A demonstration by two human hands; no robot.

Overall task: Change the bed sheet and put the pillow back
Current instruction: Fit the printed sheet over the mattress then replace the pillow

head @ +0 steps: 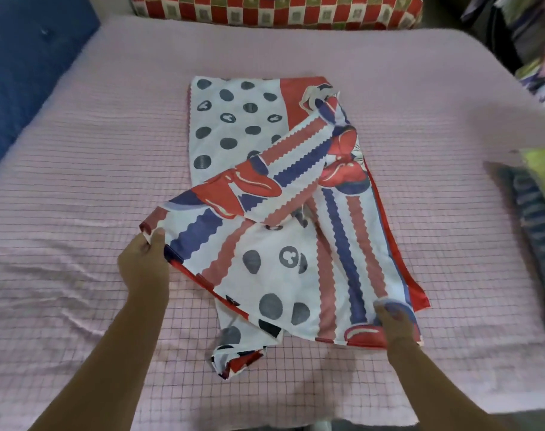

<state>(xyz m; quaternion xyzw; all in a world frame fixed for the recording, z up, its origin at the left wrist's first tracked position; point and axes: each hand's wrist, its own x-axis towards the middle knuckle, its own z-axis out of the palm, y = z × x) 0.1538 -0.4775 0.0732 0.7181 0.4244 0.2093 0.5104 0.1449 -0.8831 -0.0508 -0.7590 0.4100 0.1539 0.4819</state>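
A folded bed sheet (265,169), white with grey dots and red and blue zigzag stripes, lies partly unfolded in the middle of the mattress (78,169), which wears a pink checked cover. My left hand (143,262) pinches the sheet's near left corner, lifted slightly off the bed. My right hand (395,325) grips the near right edge by a red patch. A dark patterned pillow (535,244) lies at the bed's right edge.
A red, white and olive checked cushion or bolster (277,10) lies along the far end of the bed. A blue padded panel (25,70) borders the left side. Blurred clutter (532,57) and a yellow-green item (541,166) sit at the right.
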